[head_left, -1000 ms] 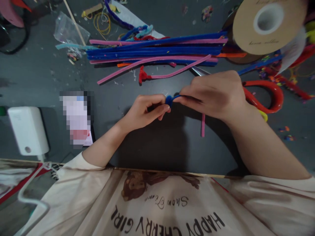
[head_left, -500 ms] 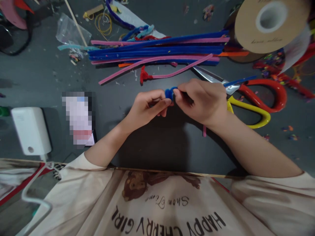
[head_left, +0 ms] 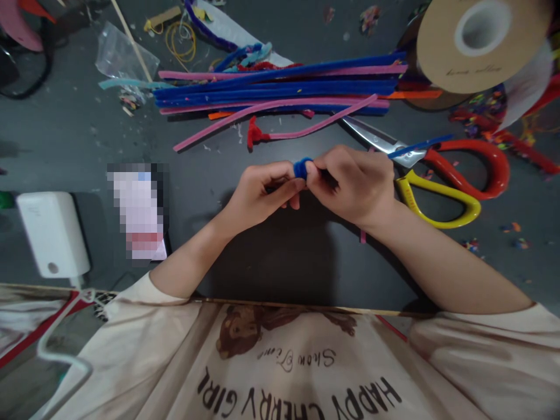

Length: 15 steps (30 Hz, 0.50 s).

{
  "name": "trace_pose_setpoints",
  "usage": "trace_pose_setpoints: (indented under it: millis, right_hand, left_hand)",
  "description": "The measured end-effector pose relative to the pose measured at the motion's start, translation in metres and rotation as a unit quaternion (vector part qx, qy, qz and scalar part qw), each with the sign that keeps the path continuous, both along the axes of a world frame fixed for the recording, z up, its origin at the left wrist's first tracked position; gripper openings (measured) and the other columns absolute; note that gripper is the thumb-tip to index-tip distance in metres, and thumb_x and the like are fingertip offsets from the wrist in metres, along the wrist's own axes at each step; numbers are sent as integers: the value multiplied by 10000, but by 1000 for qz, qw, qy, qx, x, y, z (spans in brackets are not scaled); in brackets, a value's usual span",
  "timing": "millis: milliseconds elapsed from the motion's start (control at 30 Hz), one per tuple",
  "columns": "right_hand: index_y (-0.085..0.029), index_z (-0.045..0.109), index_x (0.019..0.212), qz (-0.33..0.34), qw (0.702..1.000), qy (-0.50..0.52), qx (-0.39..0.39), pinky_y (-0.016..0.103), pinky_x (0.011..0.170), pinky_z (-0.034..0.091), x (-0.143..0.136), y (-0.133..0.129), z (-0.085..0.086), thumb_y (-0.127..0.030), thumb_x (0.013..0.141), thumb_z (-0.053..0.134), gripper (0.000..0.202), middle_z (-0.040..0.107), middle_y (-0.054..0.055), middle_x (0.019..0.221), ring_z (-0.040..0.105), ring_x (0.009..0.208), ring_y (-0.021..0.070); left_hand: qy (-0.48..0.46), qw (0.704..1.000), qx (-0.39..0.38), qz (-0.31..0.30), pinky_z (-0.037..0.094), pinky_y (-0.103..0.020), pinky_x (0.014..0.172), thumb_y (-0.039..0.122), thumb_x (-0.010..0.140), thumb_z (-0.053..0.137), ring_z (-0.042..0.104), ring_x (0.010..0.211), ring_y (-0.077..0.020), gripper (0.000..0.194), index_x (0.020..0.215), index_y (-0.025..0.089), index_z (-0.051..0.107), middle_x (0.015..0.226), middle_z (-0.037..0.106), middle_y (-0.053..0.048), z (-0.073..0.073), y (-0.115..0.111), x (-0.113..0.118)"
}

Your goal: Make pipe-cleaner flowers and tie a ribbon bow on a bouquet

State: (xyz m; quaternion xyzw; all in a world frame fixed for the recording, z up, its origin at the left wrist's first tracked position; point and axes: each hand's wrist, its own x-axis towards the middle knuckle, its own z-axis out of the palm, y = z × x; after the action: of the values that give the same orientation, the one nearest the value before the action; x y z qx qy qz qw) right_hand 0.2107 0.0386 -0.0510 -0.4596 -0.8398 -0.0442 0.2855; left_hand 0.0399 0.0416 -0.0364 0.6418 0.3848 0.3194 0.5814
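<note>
A blue pipe cleaner (head_left: 300, 168) is curled into a small coil between my two hands. My left hand (head_left: 266, 195) is closed, with thumb and fingers pinching the coil from the left. From the right, my right hand (head_left: 350, 181) pinches the same coil with thumb and forefinger. A straight blue length (head_left: 422, 146) sticks out past the right hand's far side, over the scissors. Above the hands lies a pink stem with a red twisted piece (head_left: 256, 134) at its left end. Part of the coil is hidden by the fingertips.
Blue and pink pipe cleaners (head_left: 280, 90) lie in a bundle beyond the hands. Scissors (head_left: 466, 169) with red and yellow handles rest at the right, below a ribbon spool (head_left: 437, 52). At the left are a blurred phone (head_left: 140, 213) and a white power bank (head_left: 55, 233).
My right hand has shifted slightly left and down, closer to my left hand. The blue loop that stood up at the fingertips now lies tight against the coil.
</note>
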Motion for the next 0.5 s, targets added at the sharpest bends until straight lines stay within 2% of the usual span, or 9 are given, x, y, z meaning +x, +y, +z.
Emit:
trace_pose_setpoints:
  millis: [133, 233, 367, 500]
  right_hand:
    - [-191, 531, 713, -4, 998, 3, -64, 267, 485, 326, 2, 3, 13, -320, 939, 350, 317, 608, 12, 607, 541, 525, 107]
    - [-193, 549, 716, 20, 987, 61, -149, 272, 536, 374, 5, 9, 29, -275, 891, 442, 220, 605, 16, 639, 548, 576, 124]
    - [-195, 564, 697, 70, 950, 168, -253, 254, 581, 397, 8, 17, 42, -157, 790, 540, 103, 574, 0, 677, 512, 621, 107]
    - [-185, 582, 669, 62, 902, 243, -350, 230, 503, 331, 9, 19, 44, -136, 767, 566, 111, 507, -26, 609, 409, 538, 72]
  left_hand:
    - [-6, 1000, 2, 25, 415, -131, 468, 421, 854, 551, 508, 476, -10, 348, 643, 144, 544, 551, 601, 22, -2, -1, 0]
    - [-32, 997, 2, 66, 435, -132, 477, 410, 868, 533, 529, 488, -12, 311, 708, 148, 588, 571, 609, 27, -3, -2, 0]
    - [-39, 993, -3, 111, 442, -127, 470, 432, 856, 538, 533, 476, -10, 329, 692, 151, 588, 560, 609, 33, -4, -2, 1]
    - [-32, 992, 4, 120, 437, -126, 459, 455, 842, 546, 523, 459, -8, 354, 658, 153, 556, 543, 600, 40, -4, -1, 2]
